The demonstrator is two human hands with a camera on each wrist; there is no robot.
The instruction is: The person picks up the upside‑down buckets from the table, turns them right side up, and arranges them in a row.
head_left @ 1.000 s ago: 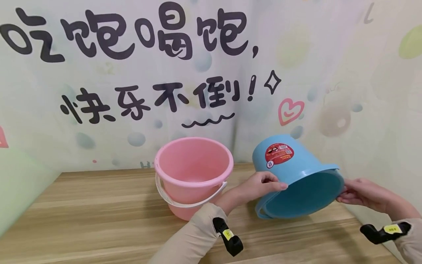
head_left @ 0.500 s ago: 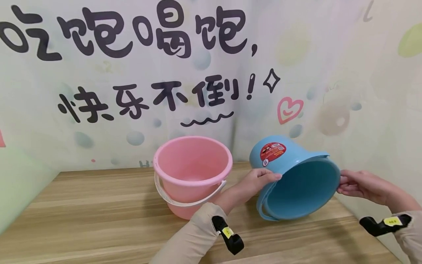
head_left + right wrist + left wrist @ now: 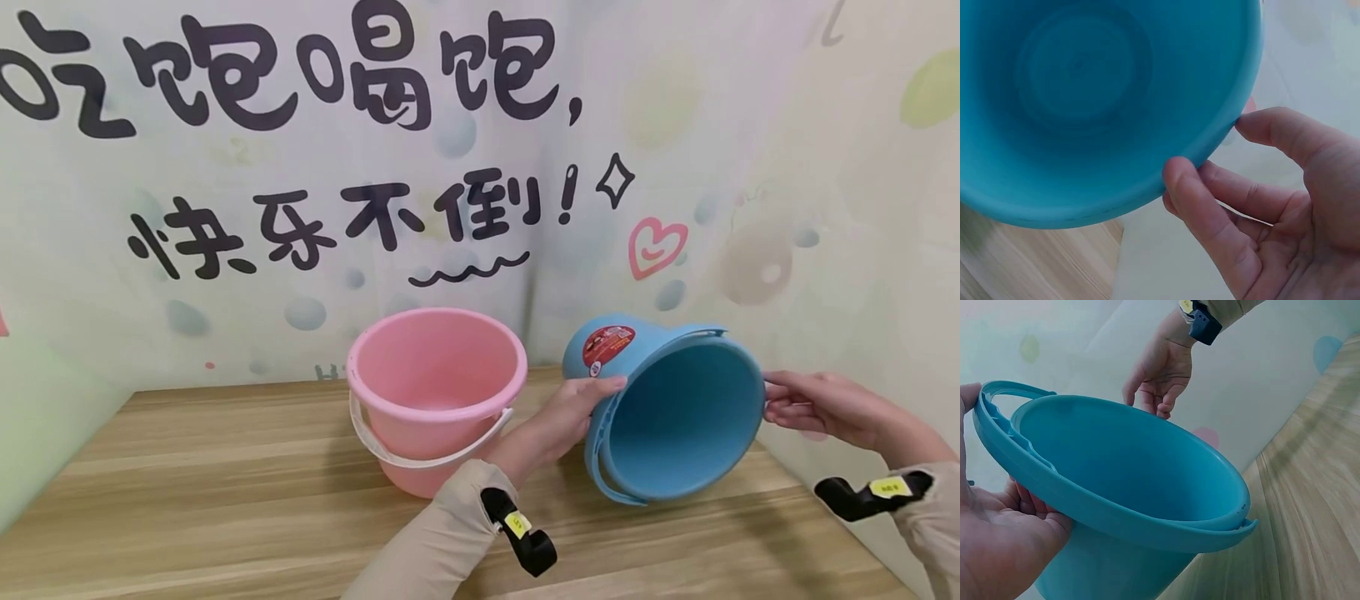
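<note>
A blue bucket tilts on its side, its open mouth facing the camera and a red label on its wall. My left hand grips the rim's left side; in the left wrist view, that hand has its thumb over the folded handle and curled fingers behind. On the opposite side my right hand holds the rim by the fingertips. One fingertip laps over the rim in the right wrist view, where the right hand shows close up. Left of the blue bucket stands an upright pink bucket.
The pink bucket's white handle hangs down its front, close to my left forearm. Both buckets are on a wood-grain table. A printed cloth backdrop rises behind the table, and a pale wall borders its right.
The blue bucket has swung so its mouth faces the camera more, its label sliding left and its handle turning with the rim. Both hands have moved slightly with it. The pink bucket stays put.
</note>
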